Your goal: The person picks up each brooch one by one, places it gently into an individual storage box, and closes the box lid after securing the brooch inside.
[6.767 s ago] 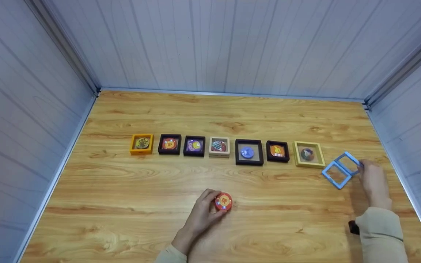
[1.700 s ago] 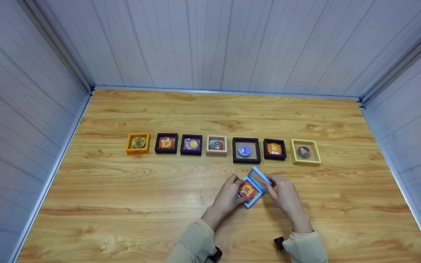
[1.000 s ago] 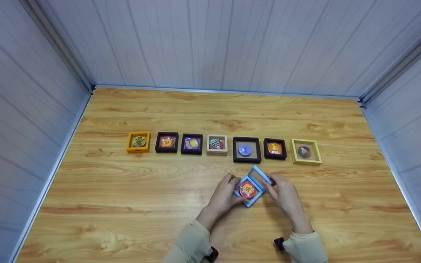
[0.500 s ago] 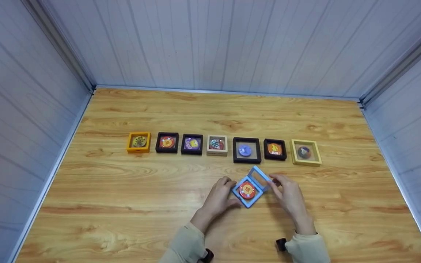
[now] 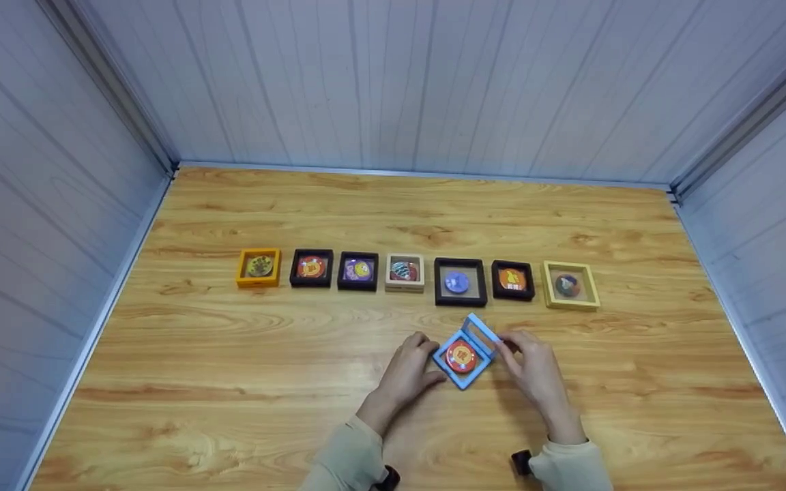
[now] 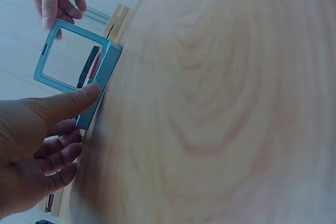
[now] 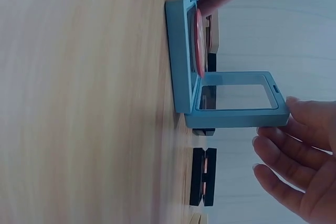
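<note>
A light-blue display case (image 5: pixel 471 376) rests on the table in the head view, its hinged clear-windowed lid (image 7: pixel 236 119) raised steeply from the base. A red poker chip (image 5: pixel 461 356) with a gold centre lies in the base; the right wrist view shows it edge-on and slightly tilted. My left hand (image 5: pixel 403 376) steadies the base's near-left corner between thumb and fingers. In the left wrist view the left thumb (image 6: pixel 79 99) presses the base's edge. My right hand (image 5: pixel 537 372) pinches the lid's free edge between thumb and fingertips, the other fingers loosely bent.
Beyond the hands runs a row of small framed cases holding discs: an orange case (image 5: pixel 258 281), several black ones such as the large black case (image 5: pixel 461 301), a beige case (image 5: pixel 404 287) and a yellow case (image 5: pixel 572 305). Pale panels (image 5: pixel 393 82) wall the wooden table (image 5: pixel 229 382).
The blue case came from the far right to the middle, and the chip went from my left hand into it. My left fingers then drew back off the chip to the case's corner.
</note>
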{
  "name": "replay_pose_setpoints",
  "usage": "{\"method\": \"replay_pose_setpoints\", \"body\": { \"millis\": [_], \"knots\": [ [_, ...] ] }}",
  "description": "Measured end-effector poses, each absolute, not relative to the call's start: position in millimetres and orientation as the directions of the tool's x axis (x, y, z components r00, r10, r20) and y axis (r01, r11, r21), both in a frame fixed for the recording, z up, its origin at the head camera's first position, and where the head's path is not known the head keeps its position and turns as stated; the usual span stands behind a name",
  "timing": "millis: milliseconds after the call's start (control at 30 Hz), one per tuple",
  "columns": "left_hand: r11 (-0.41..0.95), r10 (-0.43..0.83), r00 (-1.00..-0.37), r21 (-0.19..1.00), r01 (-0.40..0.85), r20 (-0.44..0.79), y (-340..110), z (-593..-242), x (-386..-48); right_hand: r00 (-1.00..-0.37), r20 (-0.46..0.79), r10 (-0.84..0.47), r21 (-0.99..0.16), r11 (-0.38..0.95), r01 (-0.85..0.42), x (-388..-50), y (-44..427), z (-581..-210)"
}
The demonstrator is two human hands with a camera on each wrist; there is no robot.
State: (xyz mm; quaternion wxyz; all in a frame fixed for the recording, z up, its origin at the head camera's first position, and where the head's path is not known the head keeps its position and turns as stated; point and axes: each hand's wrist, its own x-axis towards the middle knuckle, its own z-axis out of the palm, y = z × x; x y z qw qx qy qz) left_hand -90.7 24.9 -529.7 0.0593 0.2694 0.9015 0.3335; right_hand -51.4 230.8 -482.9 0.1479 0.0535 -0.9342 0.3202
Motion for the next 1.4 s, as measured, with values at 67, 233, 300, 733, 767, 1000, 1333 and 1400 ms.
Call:
{"method": "replay_pose_setpoints", "body": {
  "millis": [67,233,300,733,767,1000,1333,1400],
  "knots": [
    [0.63,0.523,-0.849,0.636,0.445,0.076,25.3,-530.2,-90.6,-0.951,0.31,-0.008,-0.583,0.789,-0.196,-50.3,228.8,-482.9],
    [0.621,0.517,-0.85,0.638,0.455,0.102,25.4,-531.2,-91.1,-0.952,0.304,-0.011,-0.593,0.78,-0.199,-46.8,222.8,-483.1],
    [0.617,0.516,-0.849,0.637,0.462,0.116,25.4,-531.4,-91.2,-0.951,0.308,-0.014,-0.599,0.774,-0.206,-45.6,220.3,-483.1],
    [0.613,0.506,-0.851,0.635,0.47,0.141,26.6,-532.6,-90.4,-0.962,0.262,-0.079,-0.606,0.762,-0.228,-42.8,203.4,-493.4],
    [0.615,0.505,-0.85,0.631,0.474,0.146,26.8,-532.5,-90.4,-0.963,0.254,-0.085,-0.609,0.76,-0.228,-43.0,202.3,-494.1],
    [0.629,0.502,-0.854,0.618,0.471,0.14,27.7,-531.5,-90.8,-0.974,0.186,-0.126,-0.608,0.764,-0.215,-44.0,198.6,-498.5],
    [0.641,0.491,-0.861,0.615,0.459,0.131,30.0,-532.2,-90.5,-0.978,0.1,-0.184,-0.538,0.817,-0.209,-43.6,197.4,-502.4],
    [0.639,0.489,-0.862,0.619,0.457,0.132,30.0,-532.1,-90.3,-0.98,0.079,-0.185,-0.522,0.829,-0.198,-43.7,196.9,-501.8]
  ]
}}
